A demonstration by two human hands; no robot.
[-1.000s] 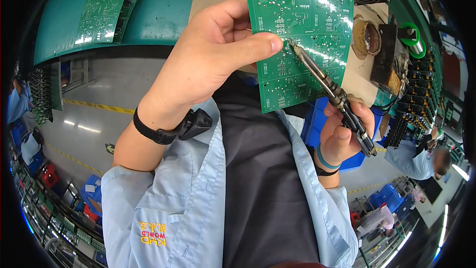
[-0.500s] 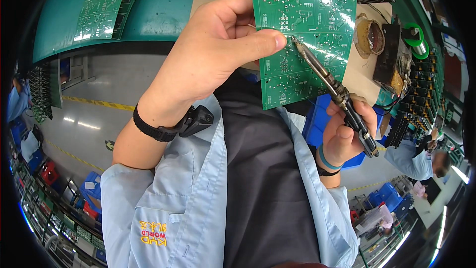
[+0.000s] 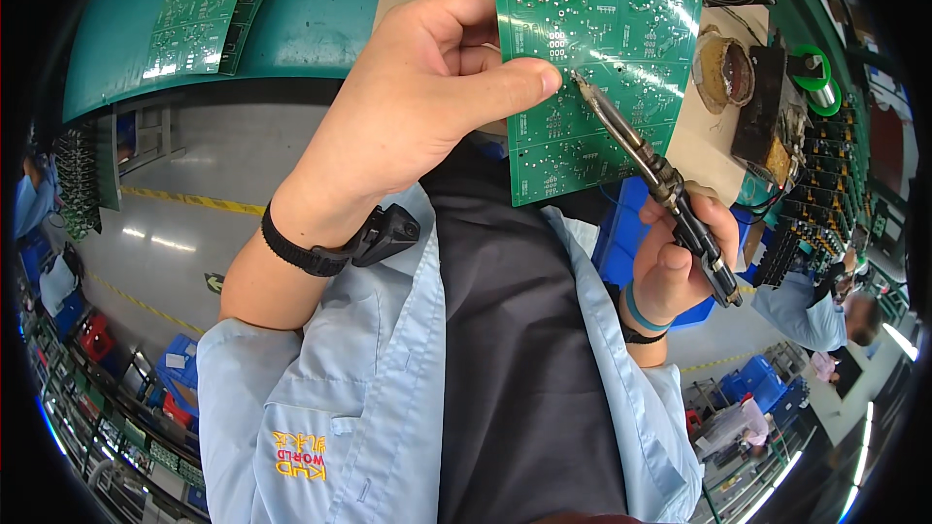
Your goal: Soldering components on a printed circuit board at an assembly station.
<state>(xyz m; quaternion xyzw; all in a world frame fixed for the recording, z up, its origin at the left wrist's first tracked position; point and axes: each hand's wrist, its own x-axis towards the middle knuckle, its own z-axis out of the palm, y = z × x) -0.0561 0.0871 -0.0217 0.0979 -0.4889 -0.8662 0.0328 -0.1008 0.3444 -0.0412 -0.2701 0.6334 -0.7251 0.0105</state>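
A green circuit board panel (image 3: 621, 29), marked into sections and dotted with solder points, is held up tilted in front of me. My left hand (image 3: 427, 87) grips its left edge, thumb on the near face and the other fingers partly hidden behind. A soldering iron (image 3: 670, 184) with a dark handle and metal shaft is in my right hand (image 3: 680, 257), fingers wrapped round the handle. Its tip lies at the board's face, just right of my left thumb; whether it touches cannot be told.
More green boards (image 3: 199, 10) lie on the teal bench (image 3: 311, 29) at left. To the right are a round brown dish (image 3: 723, 73), a dark block-shaped stand (image 3: 762, 121) and a green solder spool (image 3: 820, 82). Blue bins (image 3: 621, 243) stand below the bench. A person (image 3: 815, 311) sits at far right.
The board has tilted slightly and shifted a little up, so its reflections have moved. Both hands and the soldering iron stay almost where they were.
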